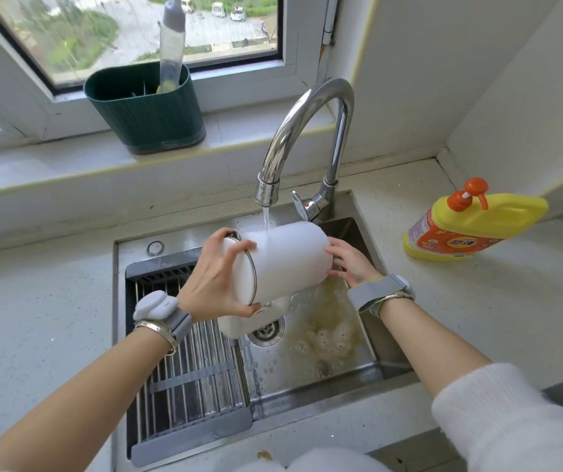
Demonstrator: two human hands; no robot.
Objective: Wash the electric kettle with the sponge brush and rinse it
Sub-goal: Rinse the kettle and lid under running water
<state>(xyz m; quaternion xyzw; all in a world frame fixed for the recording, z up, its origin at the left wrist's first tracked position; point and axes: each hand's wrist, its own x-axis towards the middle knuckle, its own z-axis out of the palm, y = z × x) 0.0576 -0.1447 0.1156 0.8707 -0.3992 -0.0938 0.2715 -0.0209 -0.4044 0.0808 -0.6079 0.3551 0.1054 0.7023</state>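
- Head view puts us right over the sink (358, 366), and we have the electric kettle (290, 264) lying on its side in mid-air, directly under the tap (302, 131).
- Water (265, 219) is running from the spout onto the upper flank of the white body, which reads to us as the rinse stage rather than the scrub.
- Our left hand (217, 277) wraps the near end, fingers over the top of the metal-rimmed edge and thumb hooked beneath; that grip looks chosen so we can roll the body under the stream.
- Our right hand (351, 258) cups the far end with curled fingers, steadying the weight and keeping the kettle level enough for water to sheet along it.
- Below, foamy yellowish water pools near the drain (266, 330), so runoff is falling where it should.
- A white part hangs under the kettle near the drain; we cannot tell whether it is the lid or the handle.
- Notice the sponge brush (171, 46) standing upright in the green holder (147, 110) on the windowsill, well apart from both hands, so scrubbing looks finished.
- Over on the counter, the yellow detergent bottle (470, 226) sits tilted against the wall, out of the splash zone.
- Beside the basin, the drying rack (188, 376) waits, a sensible landing spot once rinsing is done.
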